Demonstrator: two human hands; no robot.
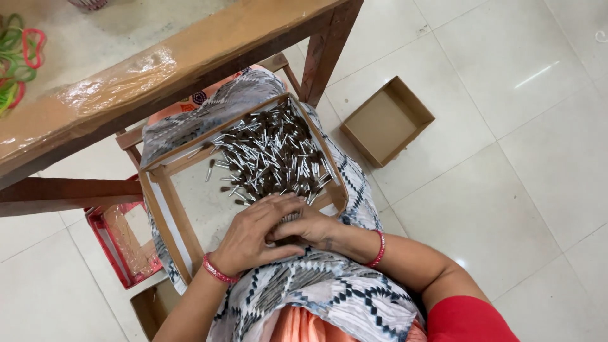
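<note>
Small brushes (pixel 272 155): many short pieces, each with a silvery metal ferrule and a dark tuft, heaped criss-cross in no common direction. The heap fills the far and right part of a shallow cardboard tray (pixel 166 218) with brown walls and a pale floor; a few strays lie apart on the bare floor at its left. The tray rests tilted on the lap, over a patterned black-and-white cloth. A gathered bundle of brushes (pixel 290 218) stands at the tray's near edge, mostly hidden, its metal ends just showing.
</note>
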